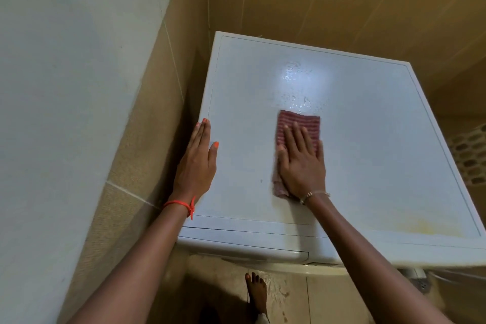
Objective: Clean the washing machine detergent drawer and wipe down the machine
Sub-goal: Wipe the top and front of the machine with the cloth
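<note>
Washing machine (pixel 368 139) sits in a tiled corner, left side close to the tan tile wall (pixel 147 118), white top panel facing up. Wipe-down of the top looks underway; the detergent drawer front (pixel 249 254) at the near left edge looks closed, its state inside can't be told.

Right hand (pixel 299 163) lies flat on a red striped cloth (pixel 299 123) near mid-panel, fingers (pixel 297 137) extended and spread, pressing down, not curled around anything. Left hand (pixel 197 163) rests flat along the left edge of the top, fingers straight and together, released, likely just bracing.

Wet streaks and droplets (pixel 297 87) glisten just beyond the far edge of the cloth. Yellowish stain (pixel 426 229) at the near right corner, well apart from the cloth, probably not wiped yet.

Handling, my read:
- cloth is soft, thin, limp, probably damp; it bunches at the near end under the wrist. Flat palm pressure suits it better than a pinch.
- panel is rigid and smooth, slick where wet, so the cloth should glide easily.
- the stain probably needs firmer, repeated passes.

A bare foot (pixel 256 294) stands on the tile floor below, which looks wet; slip risk.
</note>
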